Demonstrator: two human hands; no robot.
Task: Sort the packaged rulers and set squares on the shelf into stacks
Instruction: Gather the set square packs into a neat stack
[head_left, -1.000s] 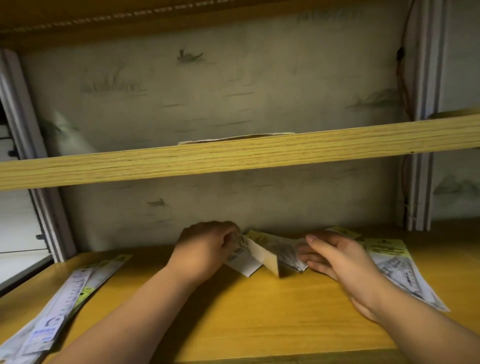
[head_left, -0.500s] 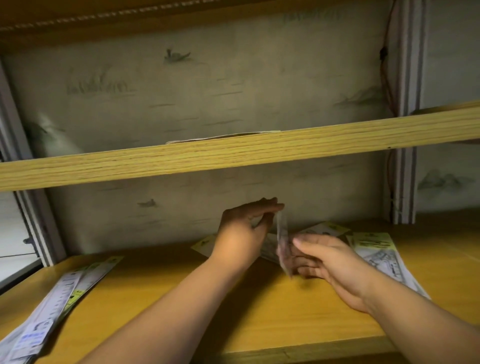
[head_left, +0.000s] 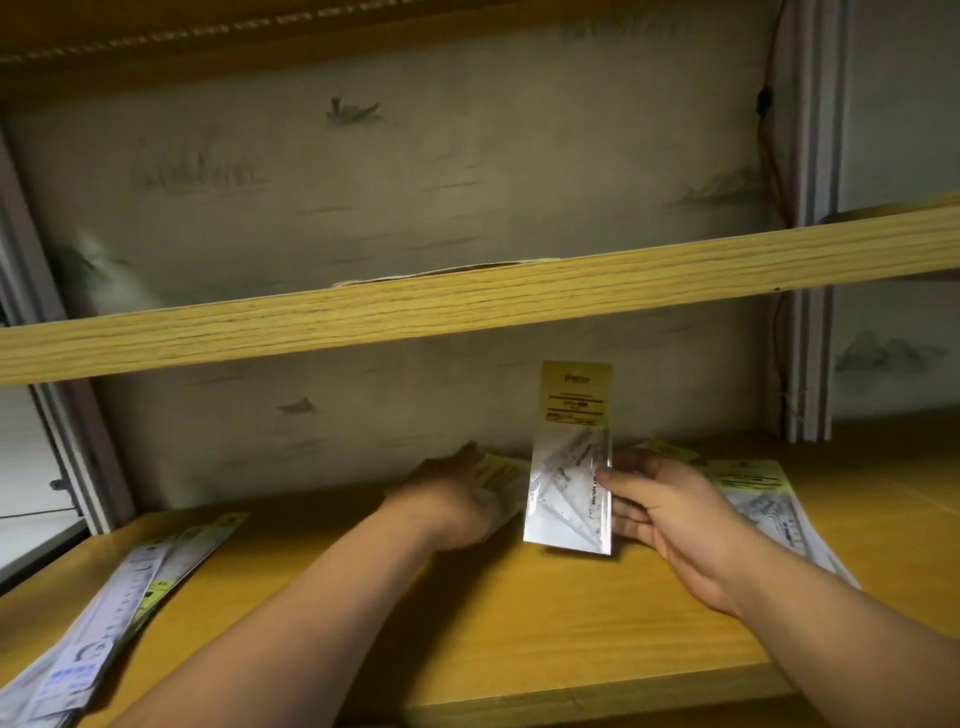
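My right hand holds a packaged set square upright above the middle of the wooden shelf, thumb on its front, fingers behind. My left hand rests on another yellow-headed set square pack lying near the back wall; its fingers are blurred. More set square packs lie flat at the right, behind my right hand. A stack of long packaged rulers lies along the shelf's left front.
An upper wooden shelf board crosses the view just above the hands. The papered back wall is close behind. Grey uprights stand at the right and left sides.
My right hand has lifted one set square pack upright and turned its face toward me. My left hand let go of it and dropped to a pack lying by the back wall.
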